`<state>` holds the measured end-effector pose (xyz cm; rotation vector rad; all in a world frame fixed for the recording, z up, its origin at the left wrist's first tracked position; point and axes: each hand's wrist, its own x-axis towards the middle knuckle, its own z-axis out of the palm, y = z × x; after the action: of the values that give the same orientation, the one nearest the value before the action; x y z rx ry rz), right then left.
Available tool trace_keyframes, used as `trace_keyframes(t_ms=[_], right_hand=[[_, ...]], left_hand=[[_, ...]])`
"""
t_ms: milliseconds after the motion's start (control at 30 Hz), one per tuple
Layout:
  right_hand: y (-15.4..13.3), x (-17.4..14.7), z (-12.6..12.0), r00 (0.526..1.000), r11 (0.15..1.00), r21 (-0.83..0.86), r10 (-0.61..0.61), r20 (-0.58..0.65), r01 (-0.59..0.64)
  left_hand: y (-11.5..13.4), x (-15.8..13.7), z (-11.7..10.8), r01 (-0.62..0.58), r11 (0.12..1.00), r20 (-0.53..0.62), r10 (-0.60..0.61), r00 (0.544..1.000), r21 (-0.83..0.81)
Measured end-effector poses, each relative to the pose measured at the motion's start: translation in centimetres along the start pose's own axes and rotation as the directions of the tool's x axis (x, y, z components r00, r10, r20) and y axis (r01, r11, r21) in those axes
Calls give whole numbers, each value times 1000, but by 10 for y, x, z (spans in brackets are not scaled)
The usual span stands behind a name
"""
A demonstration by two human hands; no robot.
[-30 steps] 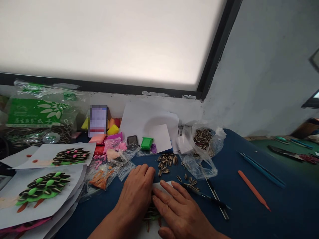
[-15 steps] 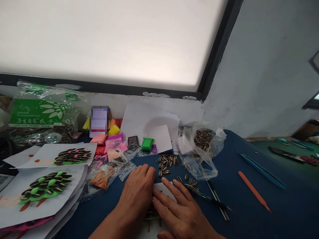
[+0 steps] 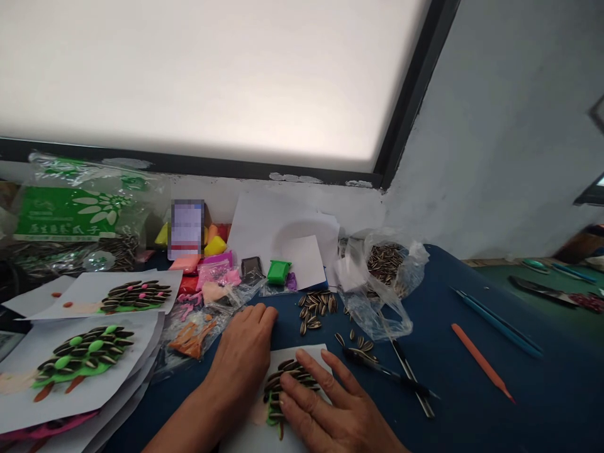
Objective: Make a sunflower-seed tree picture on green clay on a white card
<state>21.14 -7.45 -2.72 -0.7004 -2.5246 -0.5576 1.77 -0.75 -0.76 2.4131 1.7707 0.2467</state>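
1. Seed picture: lying under and between the hands on a white sheet, its dark seeds sitting in green clay.
2. Right hand: resting palm-down over the picture, fingers extending and spreading, touching the seeds.
3. Left hand: curling at the sheet's left edge; whether it is gripping anything, cannot tell.
4. Stack of finished-looking pictures: lying left of the left hand on the blue surface.
5. Orange clay: lying in clear plastic, just left of the left hand.
6. Black pen: lying right of the right hand, pointing outward.
7. Loose seeds: lying scattered beyond the hands.
8. Green packet: sitting farther beyond the hands.
9. Clear bag: holding more seeds, beyond the right hand.
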Motion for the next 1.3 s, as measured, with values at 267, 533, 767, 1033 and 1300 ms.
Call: trace_keyframes(t_ms=[267,533,767,1033,1300], right_hand=[[1,2,-5,1000,999,33,12,28,-13],[19,5,-10,939,921,193,343,4,-337],[22,-5,-4,924,889,253,373,87,-383],[17,-14,4,948,906,280,304,97,-319],[17,-14,4,945,903,282,294,145,-324]], left_hand=[[2,-1,0,-3,999,23,2,1000,36],[-2,0,4,-19,1000,-4,19,1000,11],[-3,-1,5,-43,999,-42,43,998,-2],[-5,-2,8,-65,998,-85,64,994,-18],[-5,-2,9,-78,997,-103,76,992,-12]])
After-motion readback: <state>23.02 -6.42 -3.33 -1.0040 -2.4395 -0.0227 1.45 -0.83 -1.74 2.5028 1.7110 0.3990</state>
